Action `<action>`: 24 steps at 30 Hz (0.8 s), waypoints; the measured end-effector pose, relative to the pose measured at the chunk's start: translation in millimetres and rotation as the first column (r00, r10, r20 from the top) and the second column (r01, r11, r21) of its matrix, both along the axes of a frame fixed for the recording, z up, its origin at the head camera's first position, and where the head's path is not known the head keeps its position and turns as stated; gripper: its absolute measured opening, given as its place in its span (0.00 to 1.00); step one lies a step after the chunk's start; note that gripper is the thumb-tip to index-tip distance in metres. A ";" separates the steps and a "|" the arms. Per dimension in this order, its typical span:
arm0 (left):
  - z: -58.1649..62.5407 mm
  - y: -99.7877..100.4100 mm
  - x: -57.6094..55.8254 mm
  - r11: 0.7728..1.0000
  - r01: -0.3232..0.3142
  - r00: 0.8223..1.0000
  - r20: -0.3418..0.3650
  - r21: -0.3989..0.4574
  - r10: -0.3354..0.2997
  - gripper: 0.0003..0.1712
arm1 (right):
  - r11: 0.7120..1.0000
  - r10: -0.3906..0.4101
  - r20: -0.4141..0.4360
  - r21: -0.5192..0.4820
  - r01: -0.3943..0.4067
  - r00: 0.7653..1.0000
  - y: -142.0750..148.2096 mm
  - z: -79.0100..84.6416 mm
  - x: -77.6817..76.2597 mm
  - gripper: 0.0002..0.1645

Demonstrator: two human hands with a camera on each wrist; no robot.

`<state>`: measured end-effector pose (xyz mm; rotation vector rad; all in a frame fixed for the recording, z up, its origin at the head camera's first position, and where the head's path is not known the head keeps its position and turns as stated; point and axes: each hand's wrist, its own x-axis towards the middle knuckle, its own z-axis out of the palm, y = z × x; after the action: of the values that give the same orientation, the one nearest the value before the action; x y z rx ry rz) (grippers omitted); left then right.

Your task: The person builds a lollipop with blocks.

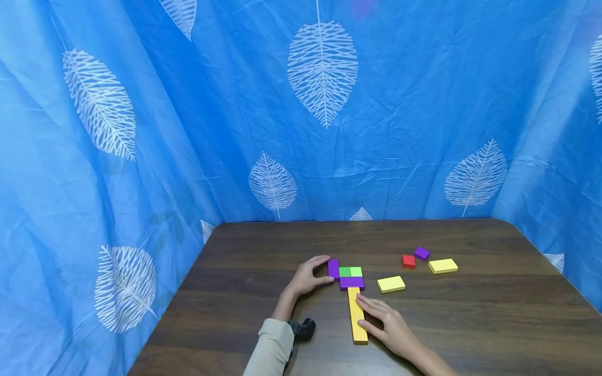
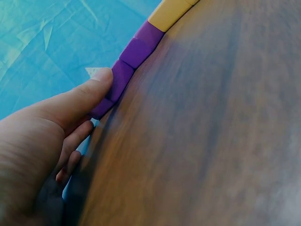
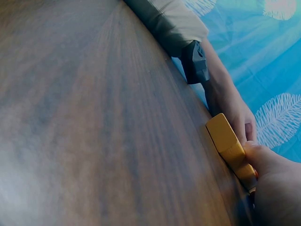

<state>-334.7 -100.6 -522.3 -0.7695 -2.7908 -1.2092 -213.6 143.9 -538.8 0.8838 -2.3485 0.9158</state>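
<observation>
My left hand (image 1: 303, 278) pinches an upright purple block (image 1: 333, 270) lengthwise, thumb at its near end and fingertips at its far end. That block lies against the left side of two green blocks (image 1: 350, 271), one darker than the other. Just below the greens a second purple block (image 1: 351, 282) lies crosswise. A column of yellow-orange blocks (image 1: 357, 318) extends from it toward the near edge. Along the column's right side rests my right hand (image 1: 389, 327), its fingers fairly straight and touching the column. Up close in the right wrist view, the thumb (image 3: 263, 157) presses the orange side.
To the right lie a pale yellow block (image 1: 391, 284), another pale yellow block (image 1: 443, 266), a small red block (image 1: 408, 261) and a small purple block (image 1: 421, 254). A blue leaf-patterned curtain (image 1: 400, 130) hangs behind the dark wooden table (image 1: 494, 324).
</observation>
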 end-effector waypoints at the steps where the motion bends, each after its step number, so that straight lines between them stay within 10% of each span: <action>1: 0.5 0.1 0.0 1.000 0.001 1.000 0.000 0.000 -0.001 0.36 | 1.000 0.000 0.001 0.000 0.000 1.000 0.0 0.1 -0.1 0.27; 24: 0.6 -0.3 0.7 1.000 0.000 1.000 -0.006 -0.024 0.000 0.36 | 1.000 -0.017 0.028 0.020 0.016 0.999 0.0 0.7 1.7 0.28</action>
<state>-334.1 -100.9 -521.7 -0.7730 -2.8056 -1.1744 -211.9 143.9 -538.1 0.8634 -2.3888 0.9059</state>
